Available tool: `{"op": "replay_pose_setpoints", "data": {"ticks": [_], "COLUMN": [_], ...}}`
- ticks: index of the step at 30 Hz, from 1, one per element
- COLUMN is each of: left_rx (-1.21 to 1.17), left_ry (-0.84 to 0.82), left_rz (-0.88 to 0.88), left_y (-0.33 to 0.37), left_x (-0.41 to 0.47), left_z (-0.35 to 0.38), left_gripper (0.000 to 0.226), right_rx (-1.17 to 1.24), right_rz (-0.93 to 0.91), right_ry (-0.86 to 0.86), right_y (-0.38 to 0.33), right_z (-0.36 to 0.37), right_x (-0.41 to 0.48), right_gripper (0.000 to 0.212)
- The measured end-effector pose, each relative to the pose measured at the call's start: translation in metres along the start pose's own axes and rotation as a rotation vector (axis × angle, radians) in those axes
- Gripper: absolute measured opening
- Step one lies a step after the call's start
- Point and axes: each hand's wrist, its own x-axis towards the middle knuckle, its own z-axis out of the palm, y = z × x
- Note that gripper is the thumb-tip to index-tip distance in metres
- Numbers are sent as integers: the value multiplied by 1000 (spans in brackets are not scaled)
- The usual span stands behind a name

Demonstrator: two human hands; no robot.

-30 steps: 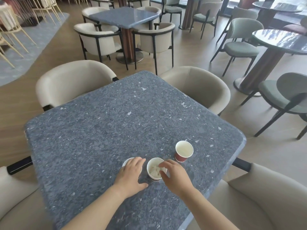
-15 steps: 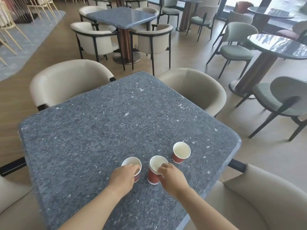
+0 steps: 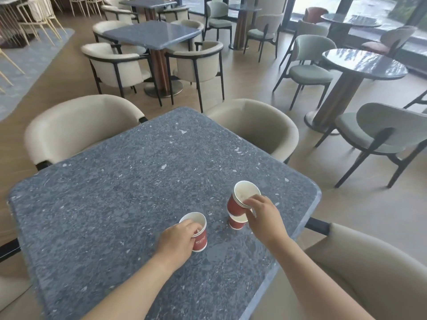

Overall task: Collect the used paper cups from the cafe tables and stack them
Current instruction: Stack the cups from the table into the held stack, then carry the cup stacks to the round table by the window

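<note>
Two grips over the speckled stone table point(image 3: 115, 192): left hand point(image 3: 178, 239) holds one red paper cup point(image 3: 200, 237), right hand point(image 3: 263, 213) a nested stack point(image 3: 238, 203).

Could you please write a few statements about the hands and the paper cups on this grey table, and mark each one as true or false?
1. The right hand holds a stack of cups nested one inside another. True.
2. That stack stands upright on the table. False: it is tilted and held up, with its base at the rim of a lower cup that stands on the table.
3. The left hand grips a single cup that stands upright on the table. True.
4. The cups are blue outside. False: they are red outside and white inside.
5. Both hands hold the same cup. False: each hand holds its own, and the two are apart.
</note>
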Motion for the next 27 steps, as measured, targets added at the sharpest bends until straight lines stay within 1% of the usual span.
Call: {"op": "replay_pose_setpoints", "data": {"ticks": [3, 10, 16, 19, 22, 25, 27], "left_rx": [-15, -35, 13, 21, 6, 28, 52], "left_ry": [12, -18, -70, -88, -65, -35, -21], "left_rz": [16, -3, -13, -9, 1, 32, 63], "left_y": [1, -7, -13, -11, -3, 10, 22], "left_x": [-3, 0, -3, -4, -6, -8, -10], "left_z": [2, -1, 3, 4, 1, -4, -6], "left_gripper": [33, 33, 34, 33, 32, 33, 34], "right_rx": [-21, -54, -118, -147, -131, -100, -69], "right_rz": [30, 60, 68, 65, 83, 42, 10], "right_ry": [-61, -194, -389, -417, -423, -386, -349], "right_y": [10, 22, 23, 21, 17, 12, 8], "right_z": [5, 28, 48, 53, 50, 39, 27], "right_x": [-1, -4, -7, -13, -19, -25, -32], "right_gripper": [23, 25, 13, 14, 15, 21, 21]}}
